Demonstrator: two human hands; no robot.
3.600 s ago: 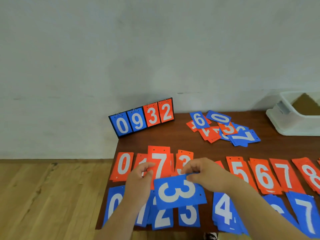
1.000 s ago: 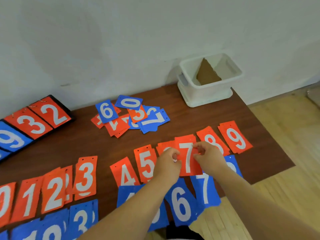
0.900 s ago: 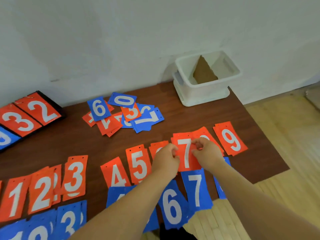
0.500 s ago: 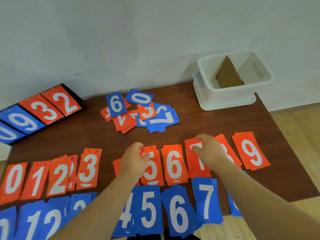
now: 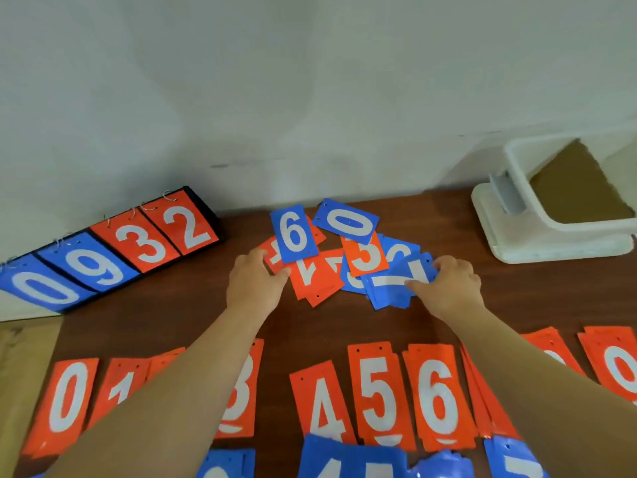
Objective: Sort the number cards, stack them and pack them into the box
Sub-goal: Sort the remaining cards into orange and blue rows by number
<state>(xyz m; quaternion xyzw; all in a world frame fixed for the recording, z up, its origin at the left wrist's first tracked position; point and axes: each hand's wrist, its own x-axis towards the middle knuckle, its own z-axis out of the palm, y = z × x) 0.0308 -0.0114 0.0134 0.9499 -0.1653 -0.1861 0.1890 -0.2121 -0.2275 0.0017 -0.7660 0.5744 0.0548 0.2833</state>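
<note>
A loose pile (image 5: pixel 331 260) of blue and orange number cards lies on the table (image 5: pixel 172 315), close to the wall. At the pile's right edge the right hand (image 5: pixel 448 288) pinches a blue card (image 5: pixel 389 288), thumb flat on its face and fingers curled round its far edge. At the pile's left edge the left hand (image 5: pixel 255 281) lies fairly flat, with its fingertips on an orange card (image 5: pixel 275 258). I cannot tell whether it grips the card. The white box (image 5: pixel 551 248) sits to the right of the pile. A flip scoreboard (image 5: pixel 113 250) leans to the pile's left. On the near side of the pile lies a sorted row of orange cards (image 5: pixel 375 395), and nearer still are blue cards (image 5: pixel 351 460).
</note>
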